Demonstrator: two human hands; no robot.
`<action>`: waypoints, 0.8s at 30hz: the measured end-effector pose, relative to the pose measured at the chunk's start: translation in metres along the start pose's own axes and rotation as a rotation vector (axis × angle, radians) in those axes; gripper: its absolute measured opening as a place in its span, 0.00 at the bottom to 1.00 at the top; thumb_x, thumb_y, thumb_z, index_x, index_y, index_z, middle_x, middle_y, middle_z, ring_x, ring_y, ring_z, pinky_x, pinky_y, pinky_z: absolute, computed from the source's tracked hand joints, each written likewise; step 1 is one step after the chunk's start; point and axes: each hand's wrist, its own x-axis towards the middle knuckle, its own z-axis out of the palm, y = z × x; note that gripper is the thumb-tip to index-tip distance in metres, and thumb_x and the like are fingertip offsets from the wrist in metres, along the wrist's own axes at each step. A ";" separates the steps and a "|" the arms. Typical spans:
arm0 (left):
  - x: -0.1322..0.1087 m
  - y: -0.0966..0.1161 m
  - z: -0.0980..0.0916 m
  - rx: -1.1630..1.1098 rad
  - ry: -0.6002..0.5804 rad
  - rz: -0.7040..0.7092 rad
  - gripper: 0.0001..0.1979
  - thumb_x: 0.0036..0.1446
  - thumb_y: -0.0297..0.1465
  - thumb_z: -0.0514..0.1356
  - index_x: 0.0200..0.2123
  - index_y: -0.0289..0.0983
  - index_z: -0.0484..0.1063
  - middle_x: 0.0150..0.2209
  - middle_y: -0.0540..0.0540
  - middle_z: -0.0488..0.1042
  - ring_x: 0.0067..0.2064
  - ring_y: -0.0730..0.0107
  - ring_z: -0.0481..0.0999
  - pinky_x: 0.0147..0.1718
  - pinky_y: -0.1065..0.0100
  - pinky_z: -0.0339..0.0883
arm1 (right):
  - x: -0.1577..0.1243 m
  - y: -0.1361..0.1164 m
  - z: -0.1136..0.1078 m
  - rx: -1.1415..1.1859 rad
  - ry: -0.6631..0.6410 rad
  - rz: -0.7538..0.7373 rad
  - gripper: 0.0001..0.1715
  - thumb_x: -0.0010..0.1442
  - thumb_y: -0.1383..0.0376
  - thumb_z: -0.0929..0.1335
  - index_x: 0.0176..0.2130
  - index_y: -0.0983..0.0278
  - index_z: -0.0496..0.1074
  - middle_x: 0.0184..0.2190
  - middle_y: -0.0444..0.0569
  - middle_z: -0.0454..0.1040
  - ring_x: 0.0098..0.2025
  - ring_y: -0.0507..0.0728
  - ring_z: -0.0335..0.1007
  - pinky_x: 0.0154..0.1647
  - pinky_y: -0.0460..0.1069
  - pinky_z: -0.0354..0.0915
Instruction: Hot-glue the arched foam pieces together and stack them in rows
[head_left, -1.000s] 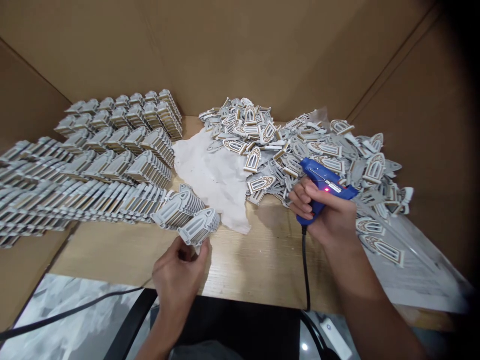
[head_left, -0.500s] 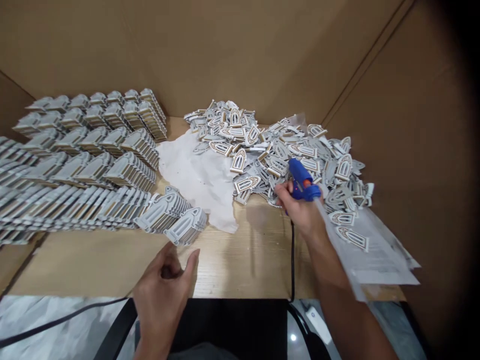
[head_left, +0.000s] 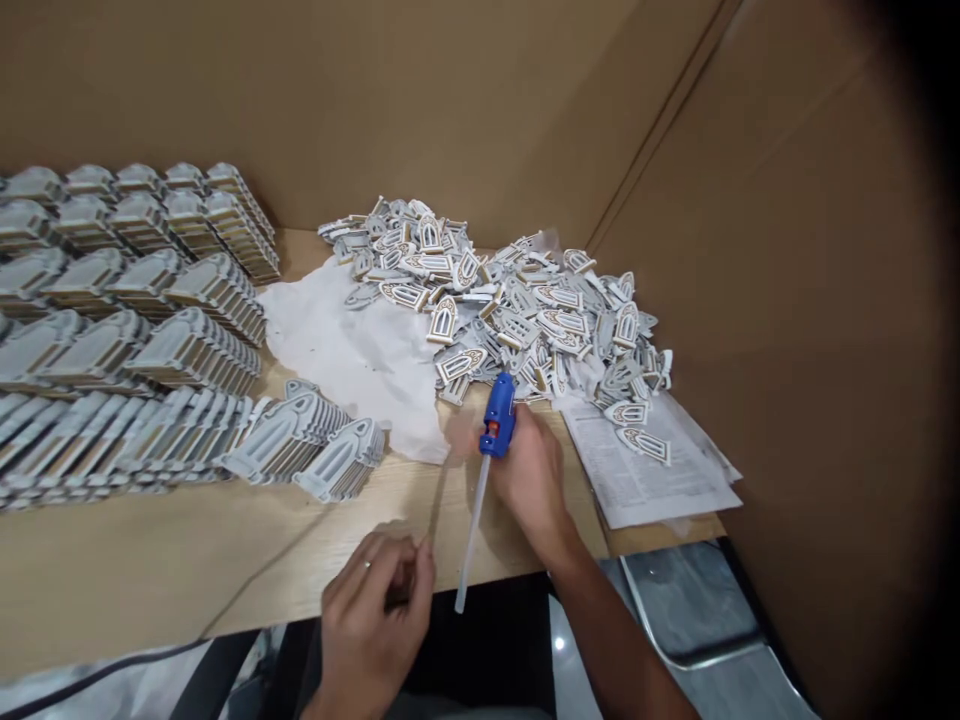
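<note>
Head view: right hand (head_left: 532, 475), fingers closed round the blue glue gun (head_left: 499, 412), low over the table (head_left: 150, 560) beside the pile of arched pieces (head_left: 525, 310). Left hand (head_left: 371, 605) curled at the table edge; whether it holds anything cannot be told. Gun probably light and rigid: hold by the grip, clear of the nozzle.

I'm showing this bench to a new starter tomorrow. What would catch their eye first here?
Neat rows of stacked grey arch-shaped pieces fill the left of the wooden table, and a loose heap of arch-window cutouts lies at the back right. In front of the heap the right hand grips a blue glue gun with a glue stick jutting from its back; the left hand curls at the table's near edge.
</note>
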 end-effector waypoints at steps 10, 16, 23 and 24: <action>0.084 0.018 0.049 0.314 -0.299 -0.187 0.18 0.71 0.29 0.55 0.61 0.31 0.68 0.58 0.31 0.76 0.48 0.46 0.83 0.39 0.55 0.76 | -0.018 0.027 -0.027 0.414 0.106 0.111 0.07 0.62 0.62 0.70 0.42 0.61 0.75 0.34 0.46 0.80 0.35 0.60 0.76 0.39 0.52 0.67; 0.141 0.028 0.081 0.398 -0.405 -0.268 0.29 0.70 0.23 0.51 0.72 0.27 0.54 0.74 0.29 0.55 0.49 0.46 0.83 0.44 0.51 0.79 | -0.024 0.047 -0.040 0.508 0.208 0.231 0.15 0.63 0.53 0.73 0.41 0.61 0.80 0.34 0.48 0.81 0.34 0.60 0.77 0.42 0.56 0.71; 0.163 0.020 0.100 0.452 -0.294 -0.307 0.22 0.70 0.25 0.53 0.65 0.29 0.63 0.68 0.27 0.64 0.47 0.50 0.83 0.42 0.55 0.78 | -0.022 0.048 -0.055 0.526 0.311 0.140 0.12 0.63 0.56 0.74 0.39 0.62 0.80 0.32 0.46 0.78 0.36 0.58 0.74 0.42 0.54 0.71; 0.163 0.020 0.099 0.453 -0.282 -0.308 0.20 0.70 0.27 0.55 0.62 0.29 0.66 0.66 0.27 0.66 0.47 0.49 0.82 0.43 0.54 0.78 | -0.021 0.047 -0.056 0.551 0.291 0.142 0.12 0.62 0.56 0.74 0.39 0.62 0.80 0.32 0.46 0.78 0.35 0.57 0.73 0.40 0.53 0.71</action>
